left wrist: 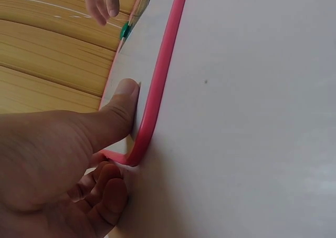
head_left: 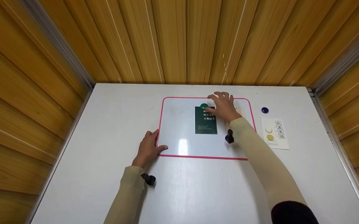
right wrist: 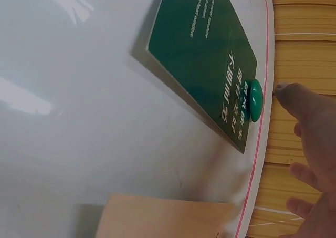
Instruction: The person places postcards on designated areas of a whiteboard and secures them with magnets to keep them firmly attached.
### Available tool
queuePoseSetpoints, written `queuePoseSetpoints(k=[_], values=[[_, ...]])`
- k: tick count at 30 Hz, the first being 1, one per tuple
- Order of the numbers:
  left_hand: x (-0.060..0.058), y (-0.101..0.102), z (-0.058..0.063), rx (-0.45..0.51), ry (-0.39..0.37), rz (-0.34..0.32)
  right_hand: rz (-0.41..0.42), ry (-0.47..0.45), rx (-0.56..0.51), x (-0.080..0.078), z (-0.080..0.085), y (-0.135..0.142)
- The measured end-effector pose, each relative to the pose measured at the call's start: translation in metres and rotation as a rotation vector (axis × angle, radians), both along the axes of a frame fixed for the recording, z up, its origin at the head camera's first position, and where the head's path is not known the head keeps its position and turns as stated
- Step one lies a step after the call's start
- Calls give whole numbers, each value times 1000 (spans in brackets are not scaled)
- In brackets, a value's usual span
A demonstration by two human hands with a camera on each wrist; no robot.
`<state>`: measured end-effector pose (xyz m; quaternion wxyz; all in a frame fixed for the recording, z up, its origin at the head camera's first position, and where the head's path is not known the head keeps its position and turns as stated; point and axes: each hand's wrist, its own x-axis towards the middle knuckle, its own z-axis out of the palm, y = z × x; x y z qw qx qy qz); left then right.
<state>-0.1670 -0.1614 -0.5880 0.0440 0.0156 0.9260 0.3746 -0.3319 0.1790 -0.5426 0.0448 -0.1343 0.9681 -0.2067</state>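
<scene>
A whiteboard (head_left: 179,124) with a pink frame lies on the table. My left hand (head_left: 148,147) grips its lower left corner, thumb on the white face and fingers curled at the edge, as the left wrist view (left wrist: 58,159) also shows. On the board is a dark green card (head_left: 205,124) with white lettering, a round green magnet (right wrist: 255,100) at its top edge. My right hand (head_left: 224,107) hovers by that magnet with fingers spread; in the right wrist view a small gap separates the thumb (right wrist: 296,99) from it. A beige card (right wrist: 163,217) is partly hidden under the right arm.
Right of the board, a dark blue magnet (head_left: 264,110) sits on the white table (head_left: 114,115). Below it lies a white card (head_left: 275,133) with a gold moon print. Wood-panel walls (head_left: 185,43) enclose the table at the back and sides.
</scene>
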Motion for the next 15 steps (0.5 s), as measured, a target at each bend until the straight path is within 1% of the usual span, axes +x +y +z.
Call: queuePoseSetpoints(k=[4, 7, 15], values=[[0, 0, 0, 4, 2, -5, -9, -18, -9, 2, 0, 4], [0, 0, -1, 0, 3, -6, -7, -15, -6, 3, 0, 7], [-2, 0, -2, -19, 4, -5, 7, 58, 18, 9, 2, 19]])
